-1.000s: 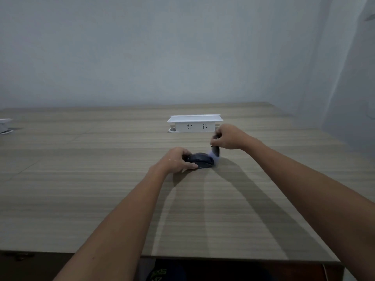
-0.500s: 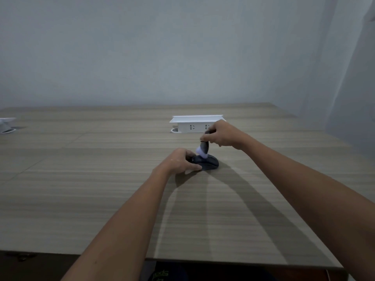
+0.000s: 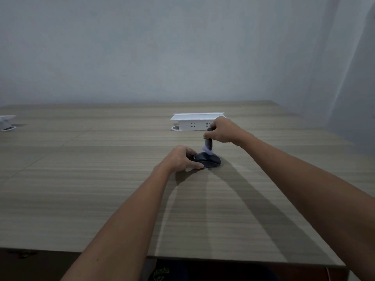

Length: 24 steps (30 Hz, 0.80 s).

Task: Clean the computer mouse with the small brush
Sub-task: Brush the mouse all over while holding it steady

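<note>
Two bare forearms reach out from the near edge of a wood-grain table, casting long shadows back across its surface. The left hand rests on the table with its fingers closed around the near and left side of a dark computer mouse, which sits flat on the table a little right of centre. Just above the mouse, the right hand hangs in the air with its fingers pinched shut on the dark handle of a small brush. The brush points downward, and its pale bristles meet the top of the mouse near the far end; they are blurred, so the exact contact is hard to make out. Beyond the hands, a white power strip with visible sockets stands on the table, partly covered at its right end by the right hand. Far off at the left edge lies a small white object, too cropped to name. A plain pale wall closes the scene behind the table.
</note>
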{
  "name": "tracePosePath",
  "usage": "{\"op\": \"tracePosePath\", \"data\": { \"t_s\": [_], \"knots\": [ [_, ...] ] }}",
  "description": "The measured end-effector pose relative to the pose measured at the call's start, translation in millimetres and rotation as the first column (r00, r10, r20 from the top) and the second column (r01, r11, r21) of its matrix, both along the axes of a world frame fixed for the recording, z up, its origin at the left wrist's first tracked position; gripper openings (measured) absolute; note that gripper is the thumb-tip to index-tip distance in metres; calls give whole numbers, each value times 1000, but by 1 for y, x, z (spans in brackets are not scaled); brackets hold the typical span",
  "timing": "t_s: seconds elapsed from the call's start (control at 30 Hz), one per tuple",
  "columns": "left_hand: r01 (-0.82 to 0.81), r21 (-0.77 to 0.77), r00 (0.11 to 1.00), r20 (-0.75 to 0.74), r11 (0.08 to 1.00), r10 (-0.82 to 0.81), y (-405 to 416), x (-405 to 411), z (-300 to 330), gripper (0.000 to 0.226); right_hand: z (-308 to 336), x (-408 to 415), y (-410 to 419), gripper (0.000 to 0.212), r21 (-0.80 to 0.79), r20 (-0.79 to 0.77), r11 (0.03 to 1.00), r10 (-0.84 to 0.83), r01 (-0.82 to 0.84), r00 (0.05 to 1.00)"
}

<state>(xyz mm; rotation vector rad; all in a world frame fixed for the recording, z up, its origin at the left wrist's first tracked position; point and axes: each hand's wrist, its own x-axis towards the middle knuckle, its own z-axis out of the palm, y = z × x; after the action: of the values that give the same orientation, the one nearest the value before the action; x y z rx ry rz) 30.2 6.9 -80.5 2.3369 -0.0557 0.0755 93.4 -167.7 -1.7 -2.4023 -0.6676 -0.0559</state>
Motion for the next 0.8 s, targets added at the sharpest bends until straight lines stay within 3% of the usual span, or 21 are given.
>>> {"op": "tracePosePath", "data": {
  "t_s": [0.07,0.2,0.27,0.4,0.5,0.67,0.8],
  "knots": [
    [-4,6,1000,0,1000,4,0,0,0,41,-1,-1,0,22,33,-52,999,33,-31,998],
    [5,36,1000,6,999,-6,0,0,1,40,-1,1,0,21,-127,47,991,-38,44,998],
    [5,51,1000,17,999,-6,0,0,0,39,1,0,0,20,-110,77,993,-25,33,997],
    [-3,49,999,34,999,1,1,0,-2,43,-3,-7,-2,17,-28,-41,998,51,-52,998],
    [4,72,999,43,997,-7,0,1,-3,38,-5,-2,-9,22,-138,43,990,-9,15,999],
    [-10,73,997,75,997,5,1,1,-6,37,-9,-9,-17,26,34,-33,995,93,-92,995],
    [-8,88,996,85,996,0,-1,1,-6,36,-13,-4,-26,18,-123,104,992,30,-17,994]
  ]
}}
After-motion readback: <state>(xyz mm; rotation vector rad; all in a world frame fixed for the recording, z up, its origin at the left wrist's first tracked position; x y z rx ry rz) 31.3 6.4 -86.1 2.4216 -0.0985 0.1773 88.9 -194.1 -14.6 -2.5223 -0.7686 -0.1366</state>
